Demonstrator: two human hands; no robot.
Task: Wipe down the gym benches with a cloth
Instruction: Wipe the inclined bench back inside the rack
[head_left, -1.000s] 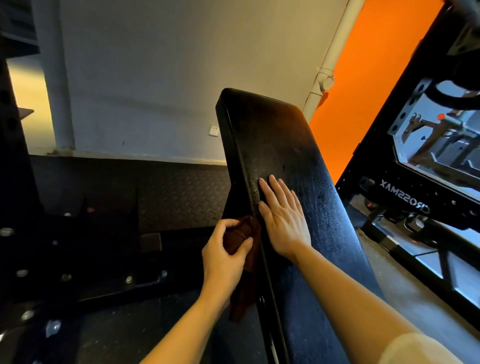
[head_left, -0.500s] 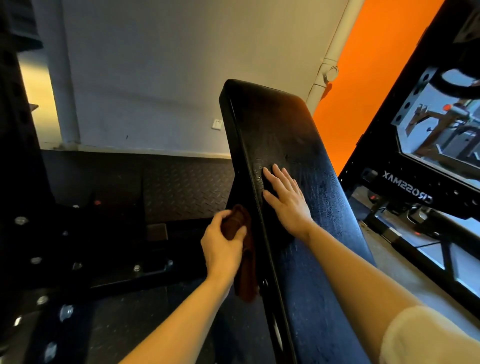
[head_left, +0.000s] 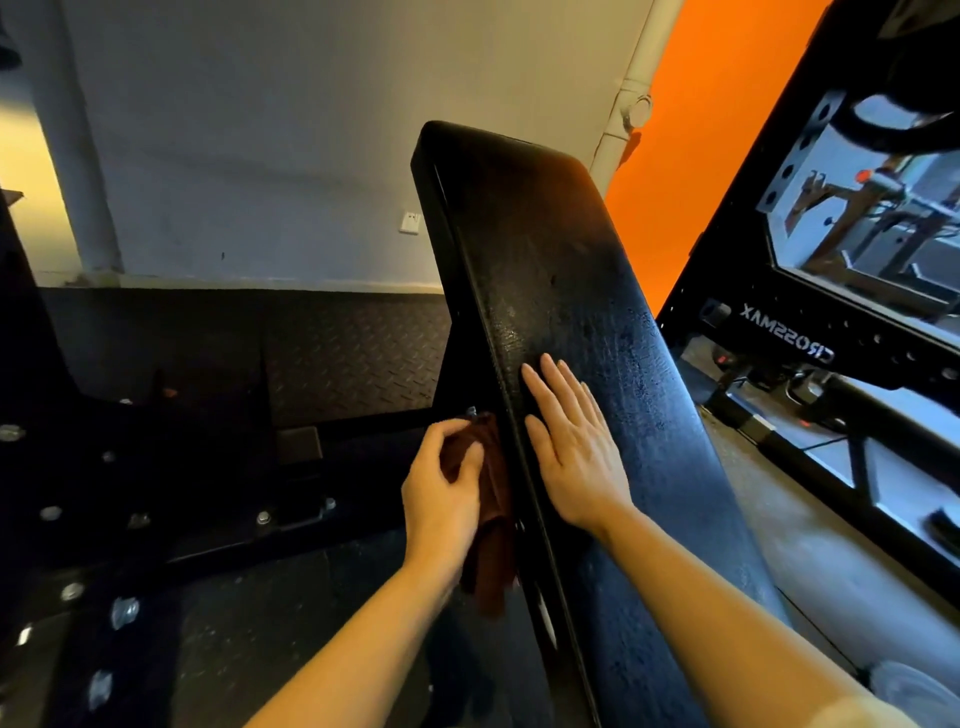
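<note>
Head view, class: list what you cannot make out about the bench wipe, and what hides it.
- Cloth: its upper part is covered by the left hand gripping it.
- Bench pad: near end cut off by the bottom edge; its far side faces away.
- Pad under the right hand: covered by the flat fingers.

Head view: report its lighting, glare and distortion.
Head view: dim and uneven, floor at left nearly black; orange wall glows and tints the bench pad's top; sheen on the pad above the right hand; brown cloth in the left hand murky; wide-angle bends the white pipe.
</note>
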